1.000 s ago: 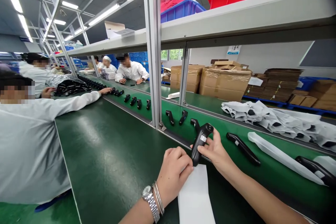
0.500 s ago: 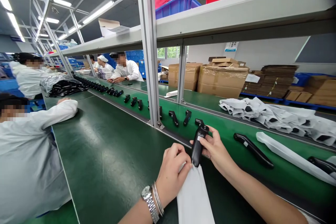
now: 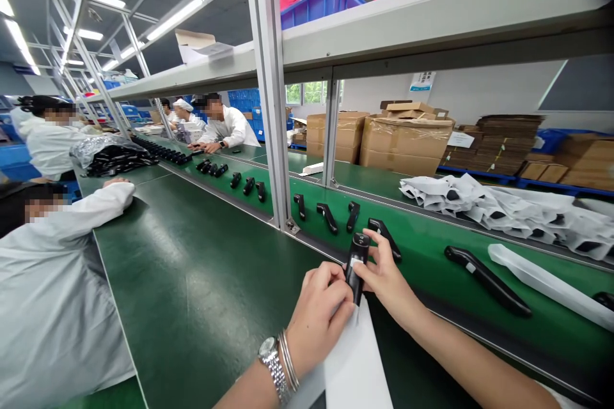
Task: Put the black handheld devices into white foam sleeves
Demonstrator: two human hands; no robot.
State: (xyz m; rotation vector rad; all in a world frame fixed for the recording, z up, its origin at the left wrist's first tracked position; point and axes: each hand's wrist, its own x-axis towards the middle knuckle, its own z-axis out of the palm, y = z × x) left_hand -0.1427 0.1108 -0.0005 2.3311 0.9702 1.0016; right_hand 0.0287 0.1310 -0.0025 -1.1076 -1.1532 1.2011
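Note:
My right hand (image 3: 386,280) grips a black plastic handheld device (image 3: 357,262) near its top, holding it almost upright above the dark green bench (image 3: 201,287). A small white label shows on the device. My left hand (image 3: 320,318) pinches the top of a white foam sleeve (image 3: 355,364) right under the device, and its lower end is hidden behind my fingers. Beyond both hands runs a green conveyor belt (image 3: 432,281). Several black handle-shaped parts (image 3: 327,217) lie on it, the closest just past my right fingertips.
A white-sleeved co-worker (image 3: 52,307) leans across the bench at left. More workers sit farther along the line. A pile of white sleeves (image 3: 499,212) lies on a second belt behind metal uprights (image 3: 271,89). Shelves with plastic crates run overhead, and cardboard boxes stand beyond.
The black device has come upright and closer to the sleeve's top, which my left hand now pinches against it. The parts on the belt have shifted right.

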